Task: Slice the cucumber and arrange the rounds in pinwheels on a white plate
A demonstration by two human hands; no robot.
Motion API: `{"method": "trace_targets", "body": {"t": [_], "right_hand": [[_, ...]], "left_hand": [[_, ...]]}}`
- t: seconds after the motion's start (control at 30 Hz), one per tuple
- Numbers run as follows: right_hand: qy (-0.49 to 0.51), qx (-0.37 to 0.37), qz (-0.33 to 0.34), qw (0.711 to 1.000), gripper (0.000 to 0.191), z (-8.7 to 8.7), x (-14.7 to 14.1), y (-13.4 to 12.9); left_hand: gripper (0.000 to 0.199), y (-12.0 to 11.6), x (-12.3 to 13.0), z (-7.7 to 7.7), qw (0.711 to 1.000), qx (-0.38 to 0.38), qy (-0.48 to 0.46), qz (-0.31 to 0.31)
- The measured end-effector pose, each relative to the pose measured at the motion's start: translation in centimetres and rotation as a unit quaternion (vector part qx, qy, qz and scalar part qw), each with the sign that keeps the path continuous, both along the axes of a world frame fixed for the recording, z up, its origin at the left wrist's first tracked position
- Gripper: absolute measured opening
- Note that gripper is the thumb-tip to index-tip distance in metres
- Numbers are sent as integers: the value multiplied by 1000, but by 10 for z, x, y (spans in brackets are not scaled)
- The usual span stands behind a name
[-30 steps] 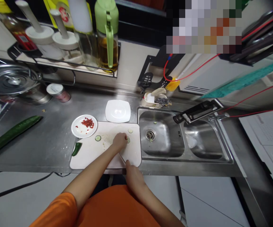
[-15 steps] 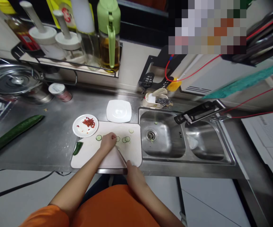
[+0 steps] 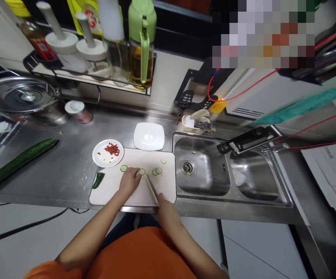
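My left hand (image 3: 130,180) is over the middle of the white cutting board (image 3: 112,197), fingers bent together at the edge of a thin cucumber slice (image 3: 142,171). In my right hand (image 3: 168,212) is a knife (image 3: 152,188), gripped by its handle near the board's front right. Its blade points away from me, tip just right of that slice. Two overlapping cucumber slices (image 3: 157,171) lie to the right, with a paler slice (image 3: 163,161) farther back. Left of my fingers rests another slice (image 3: 123,168). A dark green cut piece (image 3: 98,180) sits at the board's left edge.
A round plate (image 3: 100,161) of chopped red pieces touches the board's back left. Behind the board stands a square white plate (image 3: 149,136). A whole cucumber (image 3: 19,164) lies left on the steel counter. The double sink (image 3: 201,186) is right; a pot (image 3: 25,100) stands back left.
My left hand has shifted slightly left and toward me, and the slice at its fingers has moved left. The knife has turned, its tip pointing more directly away. The view has shifted a little.
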State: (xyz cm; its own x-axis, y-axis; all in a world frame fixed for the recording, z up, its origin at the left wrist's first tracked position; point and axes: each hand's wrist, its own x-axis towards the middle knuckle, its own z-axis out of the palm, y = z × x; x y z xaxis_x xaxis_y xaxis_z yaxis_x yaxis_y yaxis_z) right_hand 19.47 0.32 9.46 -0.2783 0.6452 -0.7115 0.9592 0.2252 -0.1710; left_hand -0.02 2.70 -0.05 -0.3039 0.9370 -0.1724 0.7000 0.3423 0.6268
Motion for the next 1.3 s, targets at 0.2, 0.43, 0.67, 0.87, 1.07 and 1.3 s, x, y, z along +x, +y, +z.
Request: {"method": "trace_targets", "body": {"t": [0.2, 0.43, 0.67, 0.87, 1.07, 1.3], "right_hand": [[5, 23, 42, 999, 53, 0, -17, 5], [-7, -6, 30, 1000, 54, 5, -29, 13], [-3, -16, 16, 1000, 51, 1, -31, 16], [2, -11, 6, 1000, 49, 1, -32, 17], [2, -19, 2, 1000, 49, 2, -33, 16], [6, -15, 4, 1000, 49, -3, -35, 15]], "left_hand": [[31, -7, 2, -4, 1000, 8, -8, -7], [31, -6, 2, -5, 1000, 2, -5, -16], [31, -7, 2, -9, 1000, 13, -7, -12], [30, -6, 1, -9, 1000, 8, -9, -9], [29, -5, 1, -8, 1000, 13, -9, -10], [28, -4, 1, -6, 1000, 12, -8, -18]]}}
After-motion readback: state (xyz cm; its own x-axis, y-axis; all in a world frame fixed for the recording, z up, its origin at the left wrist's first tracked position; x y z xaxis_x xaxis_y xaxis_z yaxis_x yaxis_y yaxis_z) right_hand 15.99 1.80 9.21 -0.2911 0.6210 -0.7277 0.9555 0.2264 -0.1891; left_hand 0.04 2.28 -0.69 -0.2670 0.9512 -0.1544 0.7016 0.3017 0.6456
